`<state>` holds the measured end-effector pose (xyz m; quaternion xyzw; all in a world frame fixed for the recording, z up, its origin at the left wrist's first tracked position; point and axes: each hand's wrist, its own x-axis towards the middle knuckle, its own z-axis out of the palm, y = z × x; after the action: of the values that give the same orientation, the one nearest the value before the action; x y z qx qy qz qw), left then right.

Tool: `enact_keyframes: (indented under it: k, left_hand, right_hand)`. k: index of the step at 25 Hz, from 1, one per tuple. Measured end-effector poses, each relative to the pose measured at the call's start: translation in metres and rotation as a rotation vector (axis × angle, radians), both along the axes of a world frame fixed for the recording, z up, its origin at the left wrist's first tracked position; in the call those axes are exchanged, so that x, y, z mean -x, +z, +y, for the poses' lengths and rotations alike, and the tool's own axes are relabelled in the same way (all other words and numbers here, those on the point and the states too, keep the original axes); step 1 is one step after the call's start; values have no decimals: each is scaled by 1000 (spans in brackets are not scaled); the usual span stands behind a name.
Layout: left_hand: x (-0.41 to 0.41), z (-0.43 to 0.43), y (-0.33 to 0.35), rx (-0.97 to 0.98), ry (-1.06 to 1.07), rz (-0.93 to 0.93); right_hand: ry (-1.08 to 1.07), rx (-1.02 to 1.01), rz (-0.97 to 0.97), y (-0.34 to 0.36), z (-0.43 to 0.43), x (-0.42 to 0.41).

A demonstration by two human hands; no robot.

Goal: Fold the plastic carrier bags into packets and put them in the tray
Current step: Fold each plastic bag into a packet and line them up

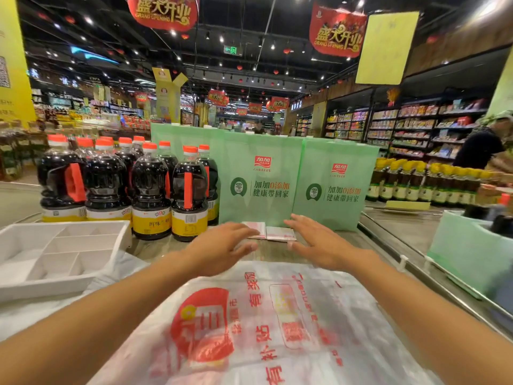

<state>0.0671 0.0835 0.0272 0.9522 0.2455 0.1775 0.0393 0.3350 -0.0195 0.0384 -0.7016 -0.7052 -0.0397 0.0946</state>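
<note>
Carrier bag [277, 329], seemingly flat — divided tray [41, 290] beside.

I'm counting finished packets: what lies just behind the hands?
Two folded packets side by side, before the green bags. The left hand covers part of the left one.

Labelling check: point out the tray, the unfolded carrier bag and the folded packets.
tray [41, 289], head view, near wall.
carrier bag [258, 329], head view, printed middle.
folded packets [280, 234], head view, top of the right packet.
</note>
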Motion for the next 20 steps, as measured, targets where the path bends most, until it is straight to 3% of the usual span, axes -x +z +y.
enact_keyframes:
  k: [9,12,17,20]
  left_hand:
    - [85,-114,6,162,-38,73]
    - [102,-140,-3,280,4,217]
    - [112,-154,-38,318,80,480]
    - [104,-142,-49,244,108,557]
  right_hand:
    - [92,-56,142,2,-127,73]
    - [101,-40,183,-5,-155,94]
    - [105,179,225,-36,-179,114]
    - [64,364,129,-52,-178,112]
